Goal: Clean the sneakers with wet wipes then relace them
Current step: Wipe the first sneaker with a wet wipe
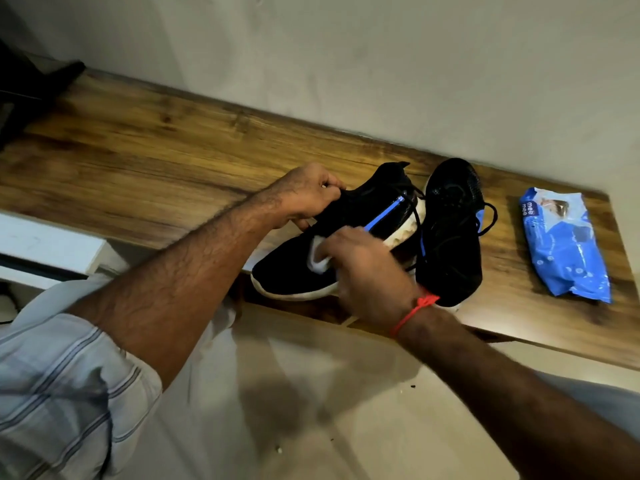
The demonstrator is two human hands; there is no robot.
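Note:
A black sneaker with a white sole and a blue stripe lies tilted on its side at the wooden shelf's front edge. My left hand grips its upper edge near the opening. My right hand holds a white wet wipe against the sneaker's side and looks blurred. A second black sneaker with loose black laces stands just to the right, touching the first.
A blue pack of wet wipes lies on the wooden shelf at the far right. A wall rises right behind the shelf. A dark object sits at the shelf's far left. Pale floor lies below.

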